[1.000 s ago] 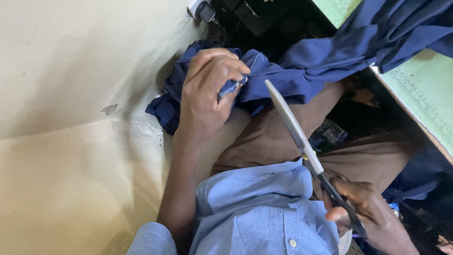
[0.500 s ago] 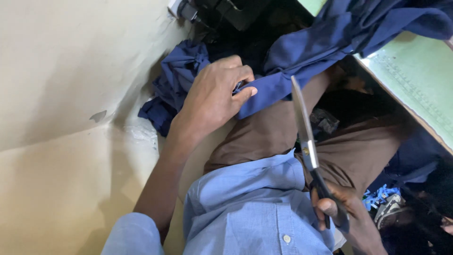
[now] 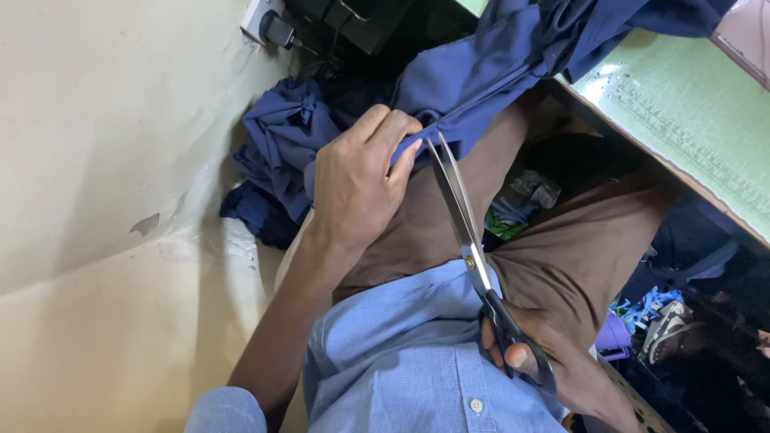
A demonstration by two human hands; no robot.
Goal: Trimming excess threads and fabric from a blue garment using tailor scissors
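Person seated, head cam looking down at lap. Landmark = lap (brown trousers (image 3: 561, 256)).

Left hand (image 3: 357, 180) over the lap's left side, fingers curled and pressed together, pinching a fold of navy cloth (image 3: 473, 80) betw. thumb and fingertips. Cloth runs from that pinch up and away from the lap to the green table (image 3: 682, 104), with more of it bunched in a heap on the floor left of the lap, by the cream wall (image 3: 104, 160).

Right hand (image 3: 537, 357) low on the lap's right side, near the blue shirt (image 3: 417, 353), fingers closed through the black handles of the scissors (image 3: 469, 240). Blades point up across the lap toward the pinch, parted only a sliver, tips just beside the left thumb and the cloth edge; can't tell if they touch it yet.

Step in hand, by my read: lining up a cut or snip at the held fold. Next move calls for keeping the cloth taut, blade tips seated on the fabric only, left thumb well clear, then a short, controlled close.

Wall plug (image 3: 269, 24) far beyond the lap, top left.
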